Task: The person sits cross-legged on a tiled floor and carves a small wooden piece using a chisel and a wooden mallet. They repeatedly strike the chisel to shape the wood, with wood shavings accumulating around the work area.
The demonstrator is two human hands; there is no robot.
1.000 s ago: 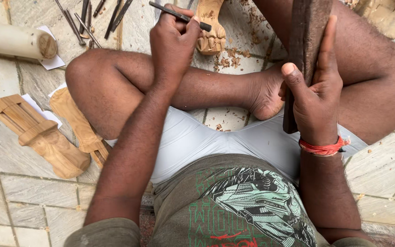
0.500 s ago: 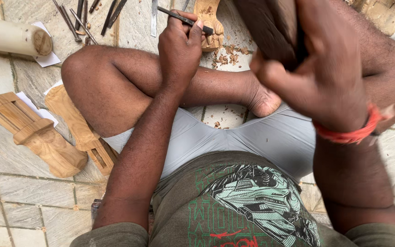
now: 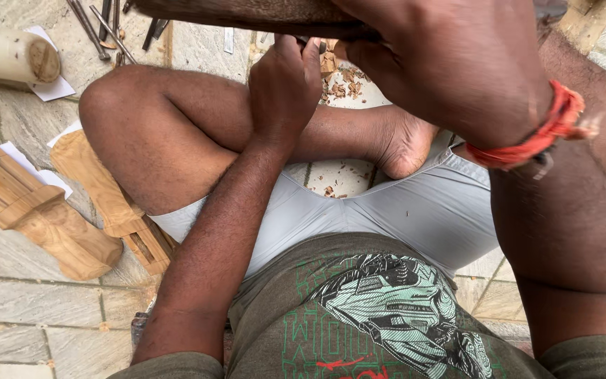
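I sit cross-legged on a tiled floor. My right hand [image 3: 450, 63], with a red thread at the wrist, grips a dark wooden mallet [image 3: 247, 15] that lies across the top of the view, close to the camera. Below it my left hand [image 3: 285, 84] is closed around a thin metal chisel [image 3: 310, 43], whose top just shows under the mallet. The chisel's tip and the pale wooden piece it rests on are hidden by the mallet and my hands. Wood chips [image 3: 341, 81] lie on the floor by my foot.
Two carved pale wooden pieces [image 3: 36, 210] [image 3: 110, 203] lie on the floor to my left. A round pale wooden log [image 3: 12, 56] rests on paper at the upper left. Several metal chisels [image 3: 103, 24] lie at the top left.
My right hand has swung the mallet from upright at the right down across the top of the view, over the chisel. My left hand has stayed on the chisel.
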